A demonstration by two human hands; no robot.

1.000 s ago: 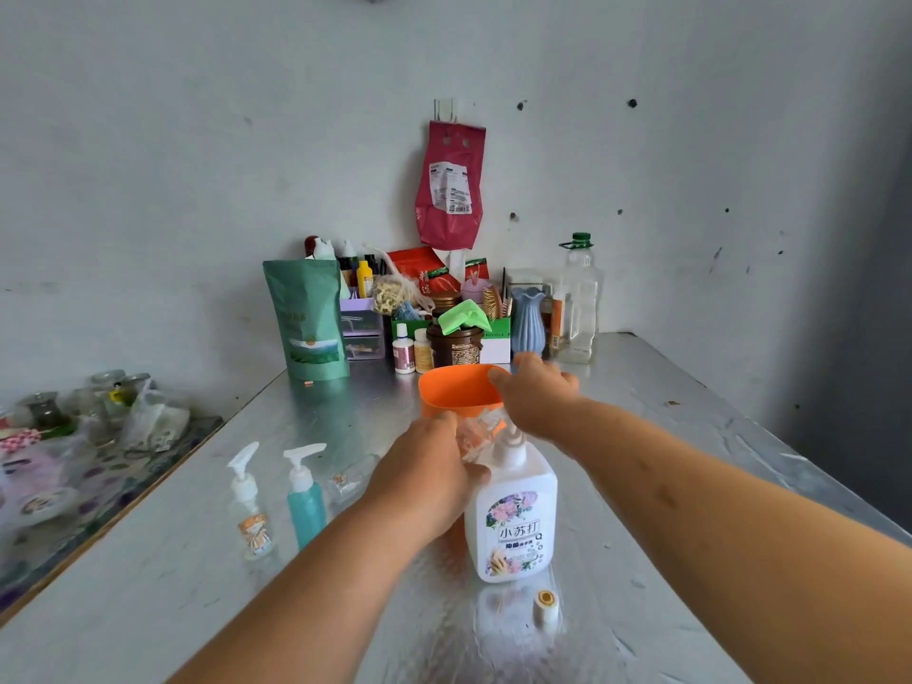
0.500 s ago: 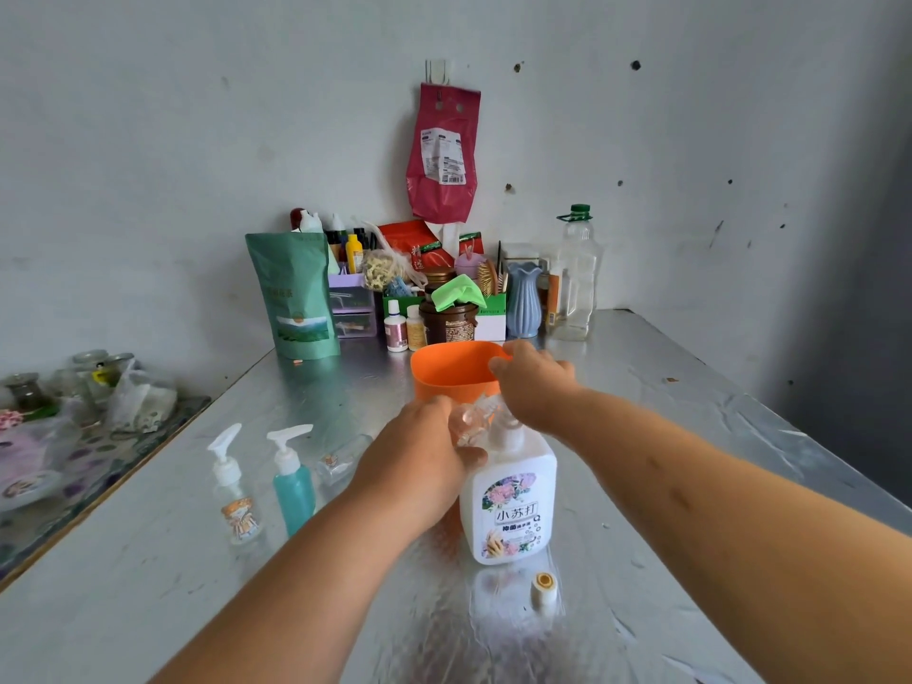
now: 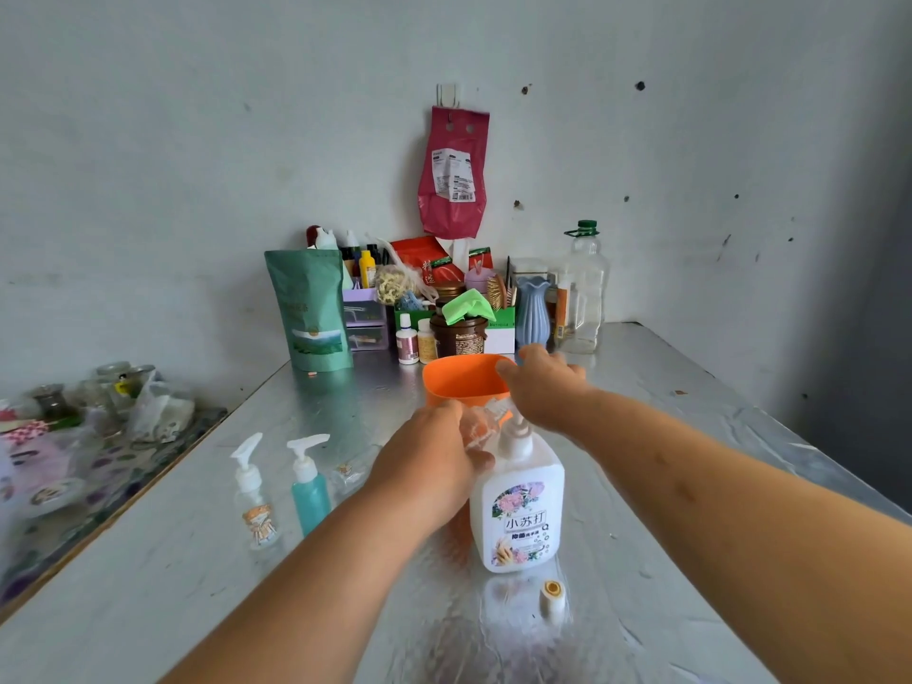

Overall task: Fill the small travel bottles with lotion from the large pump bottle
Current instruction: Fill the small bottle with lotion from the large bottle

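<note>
Clear plastic marks the small pump-topped bottle [image 3: 252,501], standing with a teal bottle [image 3: 310,491] well left of the large pump bottle [image 3: 518,510], likely awaiting their turn. Just left of its spout the left hand [image 3: 429,461] grips a clear travel bottle [image 3: 477,429], held to catch lotion. Over its pump head the right hand [image 3: 543,387] lies palm-down, fingers loosely extended, apparently pressing. A loose cap [image 3: 551,595] waits just in front.
</note>
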